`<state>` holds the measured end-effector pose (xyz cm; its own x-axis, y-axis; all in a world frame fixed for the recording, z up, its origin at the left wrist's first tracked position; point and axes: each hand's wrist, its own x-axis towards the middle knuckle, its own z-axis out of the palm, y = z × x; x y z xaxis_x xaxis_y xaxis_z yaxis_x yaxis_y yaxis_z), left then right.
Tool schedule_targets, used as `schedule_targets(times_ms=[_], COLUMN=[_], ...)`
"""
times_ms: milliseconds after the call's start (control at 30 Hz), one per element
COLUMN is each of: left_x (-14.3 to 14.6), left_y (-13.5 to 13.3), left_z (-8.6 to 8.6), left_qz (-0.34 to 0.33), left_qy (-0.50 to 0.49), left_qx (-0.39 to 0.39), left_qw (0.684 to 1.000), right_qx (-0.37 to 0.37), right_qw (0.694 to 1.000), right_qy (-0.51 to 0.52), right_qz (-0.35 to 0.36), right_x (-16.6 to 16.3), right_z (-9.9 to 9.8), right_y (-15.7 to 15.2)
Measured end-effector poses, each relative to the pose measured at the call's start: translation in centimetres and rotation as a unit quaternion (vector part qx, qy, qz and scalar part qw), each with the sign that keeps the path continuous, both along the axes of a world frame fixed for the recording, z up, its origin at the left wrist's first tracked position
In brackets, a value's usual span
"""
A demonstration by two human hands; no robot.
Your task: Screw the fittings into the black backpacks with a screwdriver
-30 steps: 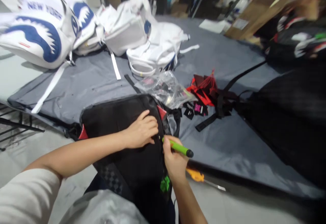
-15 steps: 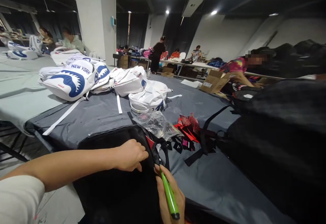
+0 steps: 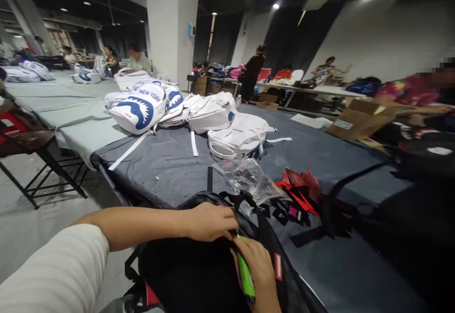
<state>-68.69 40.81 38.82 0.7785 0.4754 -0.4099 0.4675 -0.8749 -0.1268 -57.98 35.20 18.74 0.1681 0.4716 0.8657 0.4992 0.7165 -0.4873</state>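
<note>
A black backpack (image 3: pixel 192 275) lies at the table's near edge in front of me. My left hand (image 3: pixel 209 221) rests on its top with the fingers curled, pinching the fabric near the zip. Right beside it my right hand (image 3: pixel 258 270) is closed round a green-handled tool (image 3: pixel 245 275), whose tip points up to where the two hands meet.
The grey-covered table (image 3: pixel 170 166) carries white shark-print backpacks (image 3: pixel 138 109), a clear plastic bag (image 3: pixel 249 178), red and black tags (image 3: pixel 298 192) and black bags (image 3: pixel 408 208) at right. A cardboard box (image 3: pixel 359 121) and several people are further back. A folding table (image 3: pixel 31 142) stands at left.
The camera has tilted up and turned left, showing more of the room. Both hands stay together on the black backpack, the right one turning the green tool more upright.
</note>
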Motion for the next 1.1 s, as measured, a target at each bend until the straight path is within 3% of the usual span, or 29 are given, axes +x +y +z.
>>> schedule_targets(times_ms=[67, 133, 233, 400, 600, 800, 1100], left_x=[-0.9, -1.4, -1.4, -1.2, -2.5, -3.0, -2.8], left_y=[0.6, 1.6, 4.4, 8.1, 6.3, 4.6, 4.4], left_z=[-0.5, -0.9, -1.8, -3.1, -3.2, -5.1, -4.8], left_qz=[-0.07, -0.017, 0.103, 0.08, 0.044, 0.023, 0.005], left_qy=[-0.047, -0.049, 0.038, 0.068, 0.065, 0.064, 0.078], left_qx=[0.098, 0.145, 0.105, 0.089, 0.113, 0.205, 0.179], left_qw=[0.992, 0.988, 0.988, 0.99, 0.99, 0.976, 0.981], right_qx=[0.004, 0.004, -0.007, -0.065, -0.112, -0.159, -0.19], right_qw=[1.0, 0.999, 0.999, 0.989, 0.979, 0.966, 0.96], right_qy=[-0.016, -0.028, -0.016, 0.003, 0.02, 0.037, 0.0], right_qz=[0.01, 0.028, 0.051, 0.131, 0.171, 0.199, 0.207], right_x=[-0.2, -0.2, -0.1, -0.2, -0.2, 0.0, 0.2], right_z=[-0.8, -0.8, 0.3, 2.2, 2.1, 1.8, 2.7], right_y=[0.3, 0.6, 1.2, 1.1, -1.3, -1.3, -0.9])
